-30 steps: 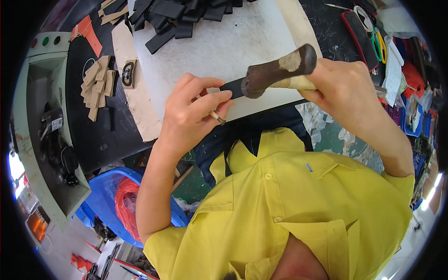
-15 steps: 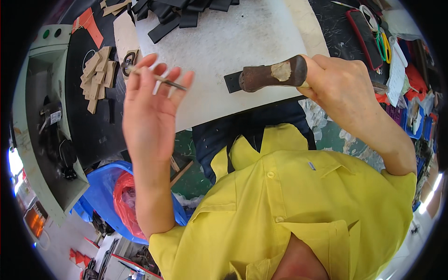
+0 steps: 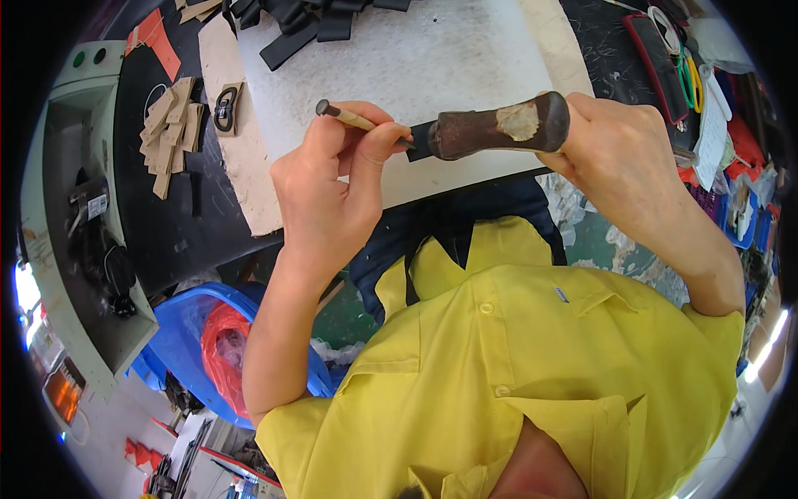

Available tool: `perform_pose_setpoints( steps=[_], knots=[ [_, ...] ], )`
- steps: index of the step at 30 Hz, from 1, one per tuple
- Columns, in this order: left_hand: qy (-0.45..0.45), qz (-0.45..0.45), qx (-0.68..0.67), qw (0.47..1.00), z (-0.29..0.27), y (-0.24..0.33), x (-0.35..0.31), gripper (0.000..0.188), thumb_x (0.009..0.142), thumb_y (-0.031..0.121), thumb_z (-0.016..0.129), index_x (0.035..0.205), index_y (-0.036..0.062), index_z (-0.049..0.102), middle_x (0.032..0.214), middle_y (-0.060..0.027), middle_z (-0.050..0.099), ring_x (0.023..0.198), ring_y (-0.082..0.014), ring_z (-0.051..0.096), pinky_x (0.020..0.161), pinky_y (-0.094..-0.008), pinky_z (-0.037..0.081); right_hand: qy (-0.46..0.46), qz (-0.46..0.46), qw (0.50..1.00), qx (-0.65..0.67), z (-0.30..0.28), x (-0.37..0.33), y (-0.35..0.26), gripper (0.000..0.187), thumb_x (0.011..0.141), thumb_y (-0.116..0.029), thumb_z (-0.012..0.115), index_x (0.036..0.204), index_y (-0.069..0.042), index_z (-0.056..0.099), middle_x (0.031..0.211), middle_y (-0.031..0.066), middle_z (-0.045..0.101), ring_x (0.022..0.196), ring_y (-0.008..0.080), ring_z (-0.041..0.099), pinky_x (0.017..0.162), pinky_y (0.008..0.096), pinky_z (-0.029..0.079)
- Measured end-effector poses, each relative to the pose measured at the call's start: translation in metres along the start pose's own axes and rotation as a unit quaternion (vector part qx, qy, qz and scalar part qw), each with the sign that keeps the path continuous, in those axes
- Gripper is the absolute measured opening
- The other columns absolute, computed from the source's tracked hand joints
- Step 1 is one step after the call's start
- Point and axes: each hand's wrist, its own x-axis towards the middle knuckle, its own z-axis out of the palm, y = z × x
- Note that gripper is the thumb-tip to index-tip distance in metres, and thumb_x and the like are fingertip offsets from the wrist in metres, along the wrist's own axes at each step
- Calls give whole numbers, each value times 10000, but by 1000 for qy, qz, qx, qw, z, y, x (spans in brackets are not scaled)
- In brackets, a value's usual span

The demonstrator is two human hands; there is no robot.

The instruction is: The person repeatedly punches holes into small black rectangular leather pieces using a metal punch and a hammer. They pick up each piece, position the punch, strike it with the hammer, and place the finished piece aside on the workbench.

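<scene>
while the fingers of the left hand (image 3: 331, 179) pinch one slim punch (image 3: 359, 122), those of the right hand (image 3: 619, 145) grip one hammer (image 3: 490, 129), which partly hides one black strip (image 3: 421, 142) on one white board (image 3: 407, 71); one black buckle (image 3: 225, 110) lies leftward.

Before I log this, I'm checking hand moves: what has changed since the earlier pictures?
The left hand let go of the black strap, swung left, then came back right to the strap's left end. Its wooden-handled punch has turned around, tip now towards the strap; contact is unclear. Unchanged: the right hand grips the hammer over the strap, and the tan strips stay piled.
</scene>
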Motion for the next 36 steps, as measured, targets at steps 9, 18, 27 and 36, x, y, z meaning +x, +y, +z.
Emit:
perform_pose_setpoints(
  steps=[9,18,27,36],
  knots=[
    [0,36,68,997,3,-3,-4,139,913,12,674,885,-12,540,837,-76,694,659,-166,707,558,-254,523,-26,-6,1000,2,-2,0,3,216,734,-85,713,859,-84,537,668,71,537,576,274,593,471,376,438],
    [-15,175,254,951,6,6,-11,161,863,-35,704,879,-15,544,825,-104,688,597,-200,684,526,-271,522,0,-15,1000,-10,4,-3,5,249,805,-138,707,952,-104,509,653,75,582,609,297,632,495,395,469],
    [-5,178,288,941,13,10,-14,133,872,26,700,862,14,568,741,-83,655,527,-249,607,467,-322,462,265,103,867,409,-68,22,3,221,951,-260,623,863,-59,600,586,-20,519,468,98,460,423,259,322],
    [-3,152,271,951,13,6,-13,138,889,49,687,848,13,561,751,-105,657,545,-293,608,466,-348,465,66,32,997,-39,-22,7,15,257,803,-195,729,869,-95,503,654,123,610,617,359,626,529,444,485]
  ],
)
